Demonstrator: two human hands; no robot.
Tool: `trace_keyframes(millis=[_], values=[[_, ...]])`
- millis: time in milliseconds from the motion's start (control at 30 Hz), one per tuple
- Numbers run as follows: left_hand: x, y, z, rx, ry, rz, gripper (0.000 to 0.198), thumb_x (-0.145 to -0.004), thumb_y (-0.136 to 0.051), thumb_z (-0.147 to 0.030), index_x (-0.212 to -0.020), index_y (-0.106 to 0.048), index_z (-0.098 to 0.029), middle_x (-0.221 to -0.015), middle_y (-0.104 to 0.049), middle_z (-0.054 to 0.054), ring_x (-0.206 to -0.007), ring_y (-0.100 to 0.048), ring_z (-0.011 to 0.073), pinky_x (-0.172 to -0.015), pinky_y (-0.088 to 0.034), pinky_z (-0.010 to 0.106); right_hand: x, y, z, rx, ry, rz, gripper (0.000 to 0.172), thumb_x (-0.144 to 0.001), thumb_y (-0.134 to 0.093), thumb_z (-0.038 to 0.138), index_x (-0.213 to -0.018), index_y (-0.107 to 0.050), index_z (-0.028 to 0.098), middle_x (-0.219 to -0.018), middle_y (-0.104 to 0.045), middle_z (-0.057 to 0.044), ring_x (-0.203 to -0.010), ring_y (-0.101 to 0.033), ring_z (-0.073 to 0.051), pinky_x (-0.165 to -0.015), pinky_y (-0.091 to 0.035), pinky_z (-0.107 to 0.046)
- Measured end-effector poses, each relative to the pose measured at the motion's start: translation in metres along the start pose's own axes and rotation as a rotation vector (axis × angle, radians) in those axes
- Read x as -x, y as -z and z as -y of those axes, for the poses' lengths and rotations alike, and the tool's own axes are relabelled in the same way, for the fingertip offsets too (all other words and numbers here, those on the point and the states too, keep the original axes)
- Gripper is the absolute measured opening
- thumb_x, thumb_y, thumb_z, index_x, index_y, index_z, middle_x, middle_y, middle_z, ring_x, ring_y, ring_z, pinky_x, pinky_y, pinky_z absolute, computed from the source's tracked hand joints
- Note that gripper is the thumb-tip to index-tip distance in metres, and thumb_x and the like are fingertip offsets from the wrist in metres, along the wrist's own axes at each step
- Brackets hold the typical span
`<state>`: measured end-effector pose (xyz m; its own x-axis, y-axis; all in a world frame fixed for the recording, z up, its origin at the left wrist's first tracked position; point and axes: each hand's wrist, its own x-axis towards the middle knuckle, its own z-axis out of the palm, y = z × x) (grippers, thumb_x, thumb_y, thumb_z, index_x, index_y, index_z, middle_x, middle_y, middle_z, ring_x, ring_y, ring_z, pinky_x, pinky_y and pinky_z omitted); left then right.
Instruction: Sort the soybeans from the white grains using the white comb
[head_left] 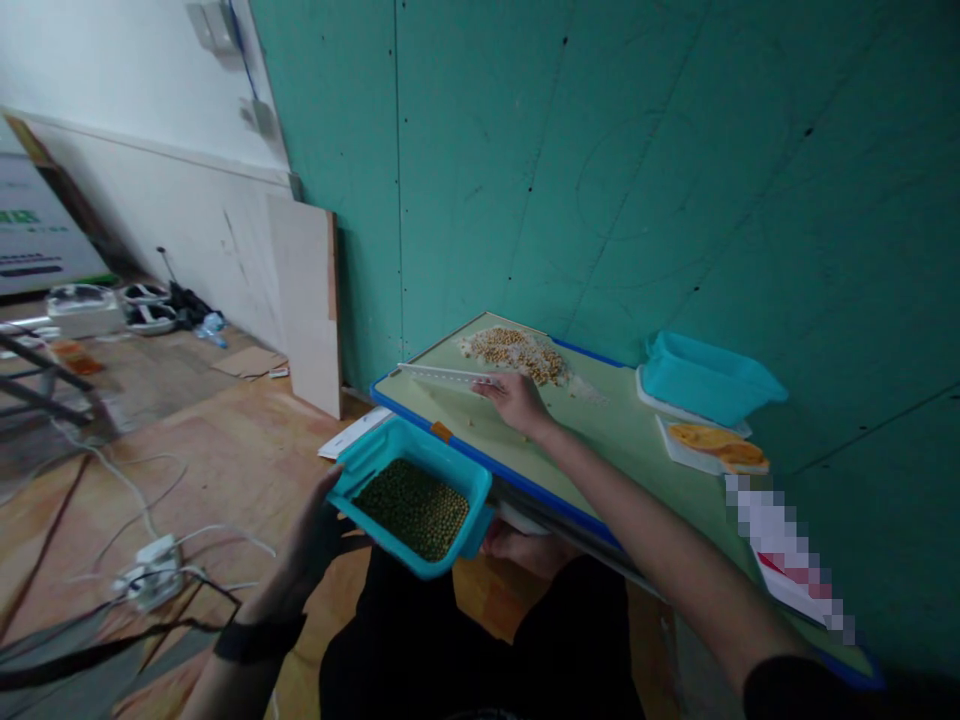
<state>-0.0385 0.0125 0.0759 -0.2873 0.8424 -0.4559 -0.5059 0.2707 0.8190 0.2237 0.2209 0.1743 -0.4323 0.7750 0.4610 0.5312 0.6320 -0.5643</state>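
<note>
My left hand (pixel 322 525) grips the left end of a turquoise plastic container (pixel 474 490), its thumb at the rim. Green and yellowish beans (pixel 412 505) lie inside; the container is tilted a little and stands just off the table's near edge. A thin white ruler-like strip (pixel 442 375) is pinched in my right hand (pixel 517 398), held low over the table. Just beyond that hand is a pile of tan beans (pixel 517 352) mixed with white grains, spread on the pale green tabletop (pixel 630 440). A few loose beans lie on the near side of the strip.
At the table's right end are a second turquoise container (pixel 709 380), a yellow-orange item (pixel 716 443) on white, and a partly pixelated packet (pixel 795 580). The green wall (pixel 525 180) borders the table. A power strip (pixel 154 572) with cables lies on the floor at left.
</note>
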Motion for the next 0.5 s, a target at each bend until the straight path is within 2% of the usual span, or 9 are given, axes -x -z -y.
trace_keyframes(millis=[133,233,367,500], values=[[0.000,-0.003,-0.008,-0.033,0.027,0.009,0.059,-0.080,-0.077,-0.068,-0.112,-0.075,-0.019,-0.105,-0.080,0.014,-0.089,-0.074,0.0349,-0.067,-0.065,0.045,0.018,0.006,-0.006,-0.040,-0.039,0.002,0.022,-0.094,-0.079,0.042,-0.096,-0.087,0.022,-0.080,-0.084,-0.004,-0.077,-0.077,-0.022,-0.063,-0.049,-0.025],[0.004,-0.008,-0.010,-0.042,0.014,0.035,0.063,-0.079,-0.076,-0.072,-0.115,-0.075,-0.020,-0.110,-0.080,0.014,-0.095,-0.074,0.0370,-0.068,-0.065,0.045,0.040,0.018,-0.010,-0.127,-0.016,0.007,0.024,-0.094,-0.077,0.044,-0.097,-0.087,0.023,-0.087,-0.085,-0.004,-0.082,-0.080,-0.025,-0.069,-0.056,-0.028],[0.010,-0.013,-0.010,-0.019,0.045,0.045,0.054,-0.087,-0.071,-0.066,-0.115,-0.073,-0.019,-0.104,-0.081,0.013,-0.091,-0.074,0.0358,-0.066,-0.065,0.045,0.062,0.034,-0.008,-0.217,-0.008,0.012,0.033,-0.092,-0.075,0.054,-0.094,-0.087,0.024,-0.094,-0.086,-0.005,-0.085,-0.082,-0.028,-0.076,-0.063,-0.034],[0.017,-0.018,-0.007,-0.006,0.046,0.074,0.054,-0.085,-0.075,-0.068,-0.109,-0.075,-0.020,-0.096,-0.082,0.012,-0.088,-0.076,0.0347,-0.065,-0.065,0.043,0.089,0.061,-0.002,-0.174,-0.054,-0.100,0.039,-0.091,-0.073,0.060,-0.094,-0.087,0.024,-0.093,-0.087,-0.006,-0.084,-0.083,-0.029,-0.075,-0.065,-0.036]])
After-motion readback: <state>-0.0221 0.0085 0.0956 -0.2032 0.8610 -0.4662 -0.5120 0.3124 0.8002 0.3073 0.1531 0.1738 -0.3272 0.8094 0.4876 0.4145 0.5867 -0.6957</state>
